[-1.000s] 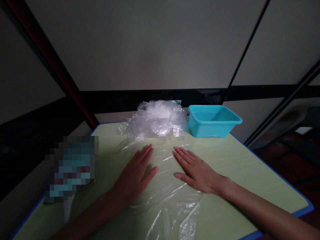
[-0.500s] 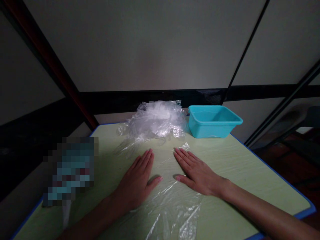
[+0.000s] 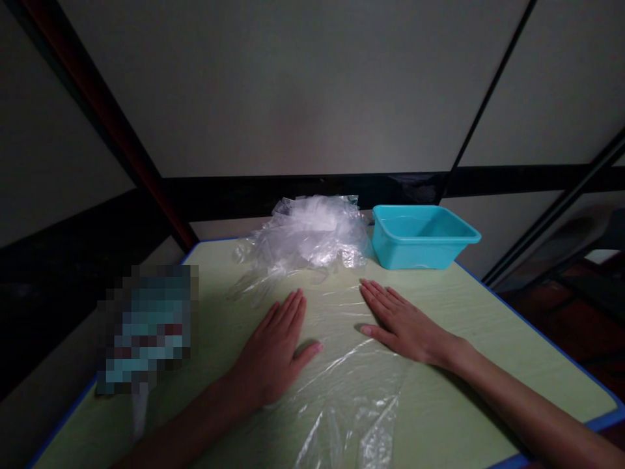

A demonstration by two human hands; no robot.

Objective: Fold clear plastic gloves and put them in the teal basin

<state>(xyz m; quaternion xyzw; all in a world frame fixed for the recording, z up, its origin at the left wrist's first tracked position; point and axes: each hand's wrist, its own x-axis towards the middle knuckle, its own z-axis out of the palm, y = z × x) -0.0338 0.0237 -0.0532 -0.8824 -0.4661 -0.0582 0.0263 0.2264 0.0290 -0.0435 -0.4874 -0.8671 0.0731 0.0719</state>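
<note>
A clear plastic bag (image 3: 342, 384) lies spread on the table, running from between my hands down to the bottom edge of the view. My left hand (image 3: 273, 348) rests flat on its left side, fingers stretched forward and thumb out to the right. Flat on the upper right part of the bag lies my right hand (image 3: 403, 326), its fingers pointing up and left. Both hands are open and grip nothing. Beyond my fingertips sits a crumpled heap of clear plastic bags (image 3: 317, 231).
A turquoise plastic basin (image 3: 415, 253) stands at the back right of the pale green, blue-edged table (image 3: 469, 384). At the left edge is a blurred-out item (image 3: 151, 326) with a white strip below it. A grey panelled wall (image 3: 293, 91) rises behind the table.
My right hand has slid right and slightly away across the bag, widening the gap between my hands. The left hand stays nearly in place. The view has shifted slightly.
</note>
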